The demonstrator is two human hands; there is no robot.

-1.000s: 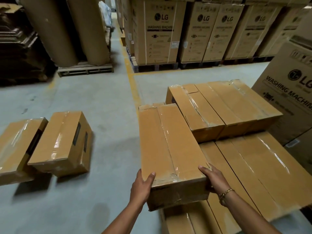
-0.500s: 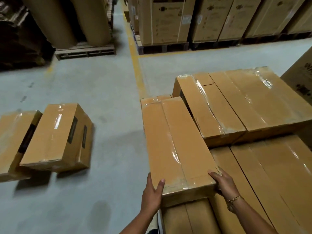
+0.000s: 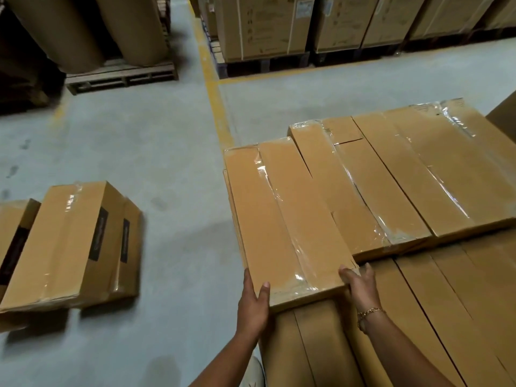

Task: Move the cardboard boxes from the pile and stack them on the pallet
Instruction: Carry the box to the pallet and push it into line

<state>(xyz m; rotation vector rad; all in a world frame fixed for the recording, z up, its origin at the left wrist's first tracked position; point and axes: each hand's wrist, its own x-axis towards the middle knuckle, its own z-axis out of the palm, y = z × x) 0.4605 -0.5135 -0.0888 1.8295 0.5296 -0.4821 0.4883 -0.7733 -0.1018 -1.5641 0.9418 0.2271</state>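
A long taped cardboard box (image 3: 284, 216) lies on the stack, at the left end of the upper layer. My left hand (image 3: 252, 301) grips its near left corner, thumb on top. My right hand (image 3: 360, 284), with a gold bracelet on the wrist, holds its near right corner. Beside it on the right lie several similar boxes of the upper layer (image 3: 405, 174). A lower layer of boxes (image 3: 435, 311) carries them; the pallet underneath is hidden. On the floor at the left sits the pile of boxes (image 3: 67, 244), tilted against each other.
Large brown paper rolls (image 3: 92, 26) stand on a wooden pallet (image 3: 120, 78) at the back left. Tall appliance cartons (image 3: 279, 23) on pallets line the back. A yellow floor line (image 3: 213, 88) runs away from the stack. A big carton's corner (image 3: 502, 118) shows at the right edge.
The box in my hands has come down and slid forward onto the stack, closing up against the neighbouring upper-layer box. My view has tipped further downward.
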